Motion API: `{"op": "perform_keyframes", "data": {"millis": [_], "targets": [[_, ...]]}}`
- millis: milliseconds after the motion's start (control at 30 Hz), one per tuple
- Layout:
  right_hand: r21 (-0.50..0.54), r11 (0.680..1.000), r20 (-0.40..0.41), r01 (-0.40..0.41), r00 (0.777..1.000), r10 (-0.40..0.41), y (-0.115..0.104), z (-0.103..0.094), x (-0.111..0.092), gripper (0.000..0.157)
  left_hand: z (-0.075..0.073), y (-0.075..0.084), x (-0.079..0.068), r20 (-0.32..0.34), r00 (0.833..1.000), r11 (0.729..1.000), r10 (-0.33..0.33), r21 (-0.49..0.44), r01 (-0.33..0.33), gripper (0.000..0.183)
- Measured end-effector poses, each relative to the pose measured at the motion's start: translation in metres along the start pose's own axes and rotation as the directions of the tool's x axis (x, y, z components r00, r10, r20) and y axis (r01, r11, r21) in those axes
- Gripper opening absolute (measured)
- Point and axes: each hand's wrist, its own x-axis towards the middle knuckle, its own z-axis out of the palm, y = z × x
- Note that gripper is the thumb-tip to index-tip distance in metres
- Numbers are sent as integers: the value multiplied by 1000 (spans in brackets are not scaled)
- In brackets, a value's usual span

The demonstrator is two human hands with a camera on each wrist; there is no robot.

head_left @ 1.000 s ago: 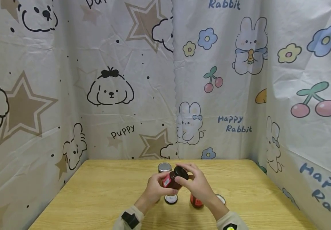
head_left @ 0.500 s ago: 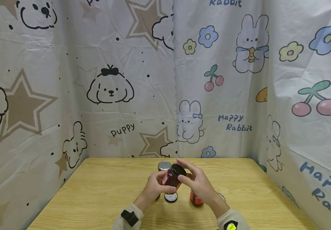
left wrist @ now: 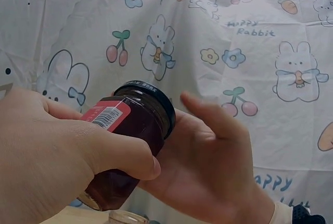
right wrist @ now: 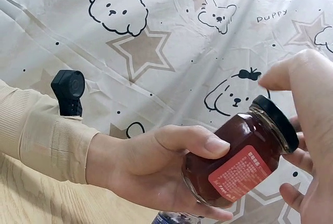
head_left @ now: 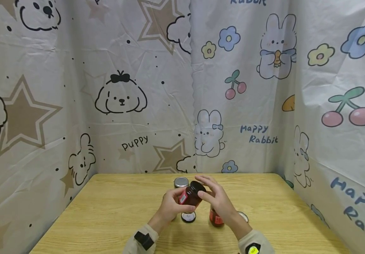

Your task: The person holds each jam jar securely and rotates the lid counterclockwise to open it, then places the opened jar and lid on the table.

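A glass jar (head_left: 189, 198) of dark red contents, with a red label and a black lid (left wrist: 156, 101), is tilted above the table. My left hand (head_left: 169, 207) grips its body, thumb across the near side in the left wrist view. Around the lid end my right hand (head_left: 218, 201) is loosely spread. Its thumb stands off the lid in the right wrist view, and the other fingers are close behind the lid (right wrist: 276, 123).
On the wooden table (head_left: 115, 211), a jar with a silver lid (head_left: 181, 182) stands behind the hands. A loose lid (head_left: 188, 217) lies below the held jar. Another red-labelled jar (head_left: 216, 218) and a pale round lid (head_left: 243, 217) are beside the right forearm. Patterned curtains (head_left: 122, 141) surround the table.
The held jar has shifted slightly left. My right hand's fingers have loosened and spread away from the lid, while the left hand keeps its grip.
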Motion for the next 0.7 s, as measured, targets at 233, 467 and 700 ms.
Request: {"op": "perform_keyframes", "data": {"millis": [233,467,700], "targets": [[-78,988,-140,-134,983,122,8,6,1,37,2,-1,-1,-1,1000,999,8,43,-8,61],[-90,987,-148,-130,982,116,6,5,1,42,2,9,-2,0,1000,999,-24,33,24,60],[-98,991,-115,-88,990,76,6,4,1,46,4,16,-4,-10,1000,999,-12,37,12,58]]}}
